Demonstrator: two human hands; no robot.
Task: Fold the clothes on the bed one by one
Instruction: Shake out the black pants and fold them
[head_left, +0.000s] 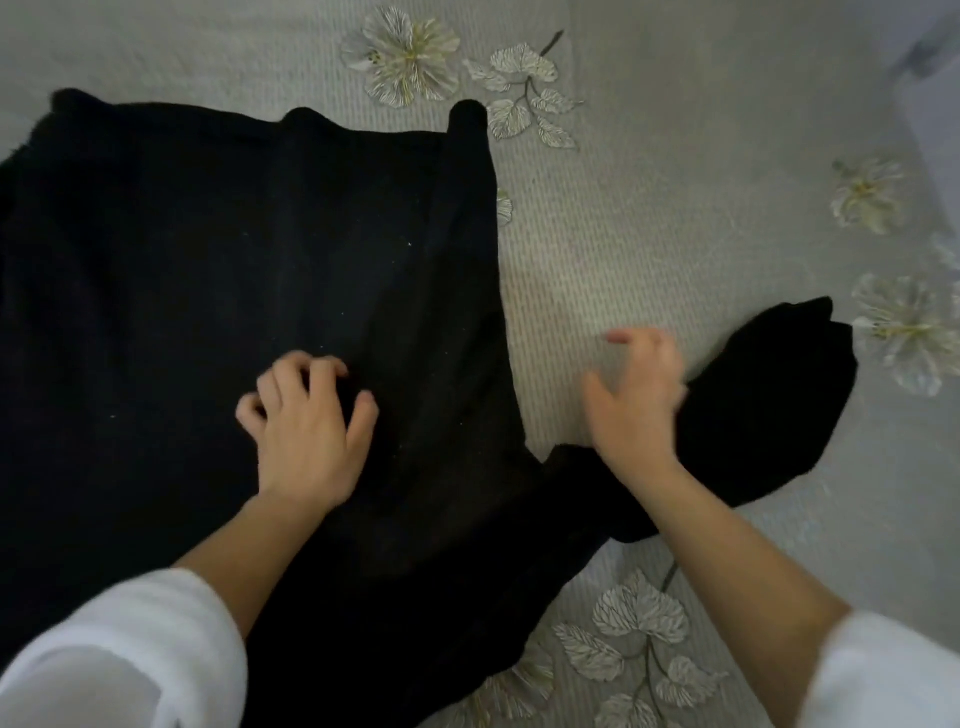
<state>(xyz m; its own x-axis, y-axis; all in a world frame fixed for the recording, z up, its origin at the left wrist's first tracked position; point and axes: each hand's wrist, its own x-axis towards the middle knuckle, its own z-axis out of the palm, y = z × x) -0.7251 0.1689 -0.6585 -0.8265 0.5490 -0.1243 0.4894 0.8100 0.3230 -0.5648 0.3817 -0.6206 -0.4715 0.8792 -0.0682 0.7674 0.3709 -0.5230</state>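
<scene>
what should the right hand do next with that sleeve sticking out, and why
Probably grip the sleeve and fold it across onto the body of the black top. The sleeve lies out to the side on the bedspread, the right hand hovers open just over it, and the left hand rests on the body with curled fingers, likely steadying it.

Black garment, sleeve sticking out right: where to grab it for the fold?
Probably pinch the sleeve at its cuff, coming from the right with the right hand: the cuff lies free on the bedspread, farthest from the rest of the garment.
</scene>
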